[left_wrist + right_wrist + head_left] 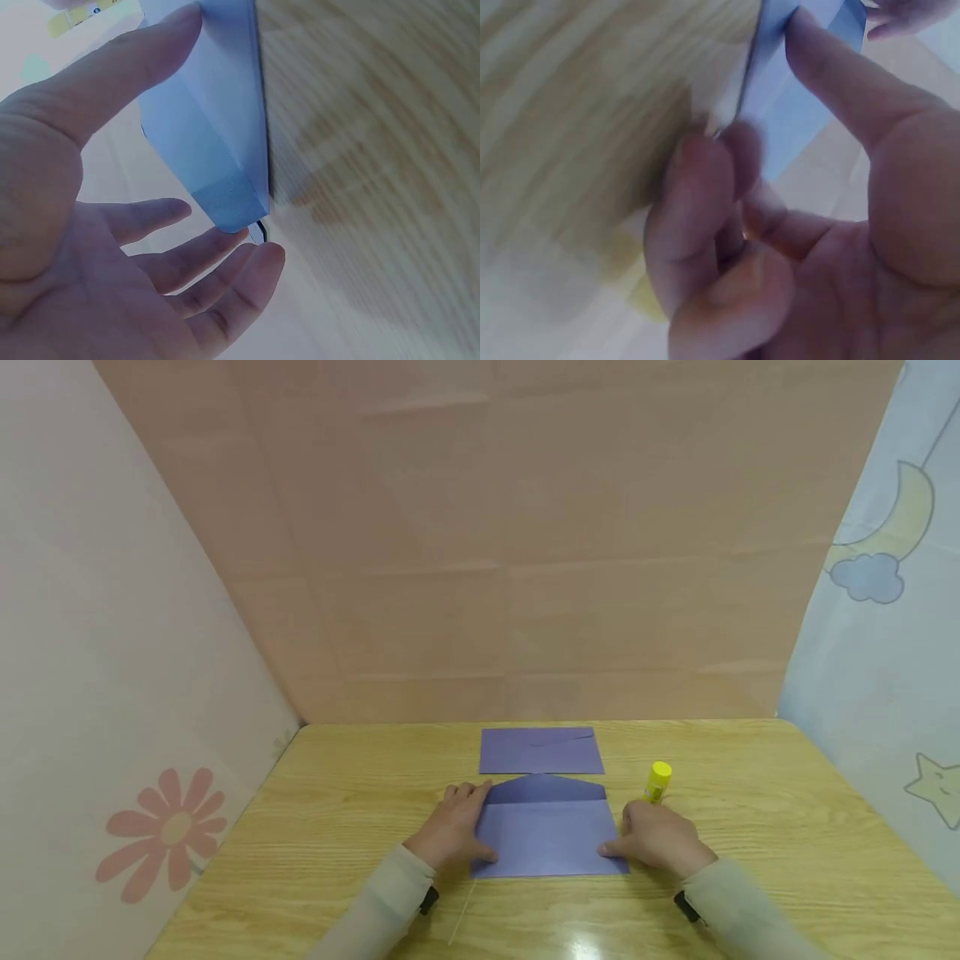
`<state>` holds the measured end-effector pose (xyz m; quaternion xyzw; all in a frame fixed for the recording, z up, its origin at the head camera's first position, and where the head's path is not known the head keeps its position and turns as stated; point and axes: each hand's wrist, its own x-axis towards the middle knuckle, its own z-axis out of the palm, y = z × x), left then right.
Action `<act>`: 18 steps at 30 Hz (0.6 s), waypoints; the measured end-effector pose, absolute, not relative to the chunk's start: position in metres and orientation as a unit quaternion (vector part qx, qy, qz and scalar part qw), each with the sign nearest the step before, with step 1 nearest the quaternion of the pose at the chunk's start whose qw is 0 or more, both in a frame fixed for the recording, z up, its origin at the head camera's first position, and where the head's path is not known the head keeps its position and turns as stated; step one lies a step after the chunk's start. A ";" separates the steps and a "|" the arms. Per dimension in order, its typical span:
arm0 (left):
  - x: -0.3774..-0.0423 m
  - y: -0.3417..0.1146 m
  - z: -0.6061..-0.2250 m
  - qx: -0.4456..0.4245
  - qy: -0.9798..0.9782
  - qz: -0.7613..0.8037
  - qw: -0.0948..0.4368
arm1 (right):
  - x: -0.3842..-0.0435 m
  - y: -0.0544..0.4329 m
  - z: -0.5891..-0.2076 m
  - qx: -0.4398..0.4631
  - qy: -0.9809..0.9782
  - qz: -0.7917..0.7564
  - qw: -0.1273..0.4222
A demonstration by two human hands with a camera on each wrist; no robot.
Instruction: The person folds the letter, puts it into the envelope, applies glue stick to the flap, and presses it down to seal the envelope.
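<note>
A purple envelope [547,839] lies on the table with its flap [555,788] unfolded toward the back. At its left edge, my left hand [453,831] rests its thumb on the paper, the other fingers spread loosely by the flap corner. The left wrist view shows that thumb over the envelope [217,97] and the fingertips close to the corner. My right hand [660,837] holds the right edge, thumb on top and fingers curled beside it. In the right wrist view those fingers [697,195] are partly blurred.
Behind the open envelope lies a second purple envelope [540,752]. A yellow glue stick [657,781] stands just beyond my right hand. Near my left wrist a thin pale strip [462,912] lies on the wooden table [337,827]. Fabric panels border the back and sides.
</note>
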<state>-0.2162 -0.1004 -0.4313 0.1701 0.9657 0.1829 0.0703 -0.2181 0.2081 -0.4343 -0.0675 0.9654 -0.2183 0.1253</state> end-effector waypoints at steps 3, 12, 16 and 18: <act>-0.214 -0.100 -0.430 0.174 0.967 0.177 0.061 | -0.219 0.200 -0.433 -0.094 0.969 -0.207 0.094; -0.207 -0.095 -0.430 0.182 0.973 0.140 0.031 | -0.216 0.178 -0.434 -0.161 0.970 -0.182 0.031; -0.204 -0.095 -0.430 0.194 0.974 0.120 0.018 | -0.213 0.173 -0.434 -0.183 0.967 -0.177 0.021; -0.202 -0.095 -0.430 0.197 0.974 0.112 0.016 | -0.212 0.172 -0.434 -0.191 0.967 -0.171 0.008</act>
